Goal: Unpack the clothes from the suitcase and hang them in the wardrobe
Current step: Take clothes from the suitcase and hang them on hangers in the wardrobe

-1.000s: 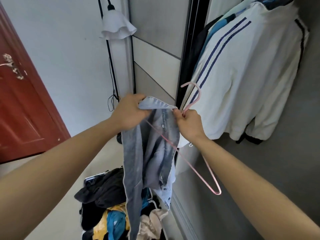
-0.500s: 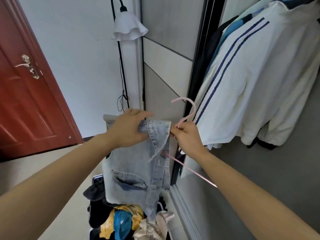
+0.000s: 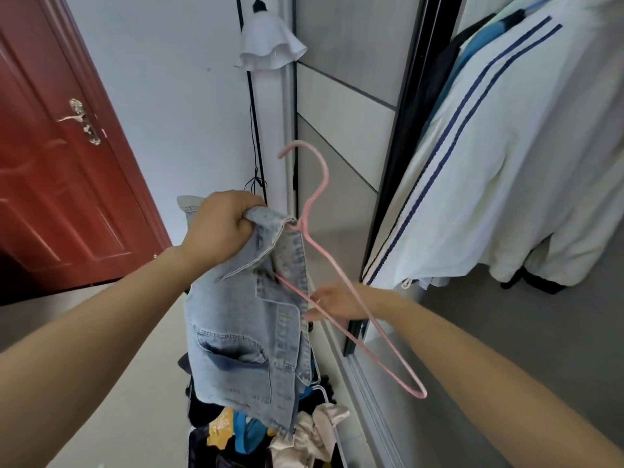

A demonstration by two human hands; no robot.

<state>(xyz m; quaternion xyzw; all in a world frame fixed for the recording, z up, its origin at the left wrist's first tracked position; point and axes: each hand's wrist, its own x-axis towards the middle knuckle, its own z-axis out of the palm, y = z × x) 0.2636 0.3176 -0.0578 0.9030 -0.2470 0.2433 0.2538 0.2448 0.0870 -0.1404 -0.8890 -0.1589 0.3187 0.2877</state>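
A light-blue denim jacket (image 3: 243,332) hangs in front of me, partly threaded onto a pink wire hanger (image 3: 326,173). My left hand (image 3: 223,231) grips the jacket's collar bunched at the hanger's neck and holds both up. My right hand (image 3: 337,302) is lower, behind the hanger's wires, its fingers stretched out to the jacket's front edge. The hanger's right shoulder sticks out bare toward the wardrobe. Below, the open suitcase (image 3: 326,396) holds a heap of mixed clothes (image 3: 219,430). A white jacket with blue stripes (image 3: 506,163) hangs in the wardrobe on the right.
The wardrobe's grey sliding door (image 3: 337,113) with its black frame stands just right of the hanger. A floor lamp (image 3: 266,45) with a white shade stands behind the jacket by the wall. A red door (image 3: 50,180) is at the left.
My right hand let go of the hanger's neck and dropped to the jacket's front edge. My left hand now bunches the collar at the neck, and the hanger's hook stands higher.
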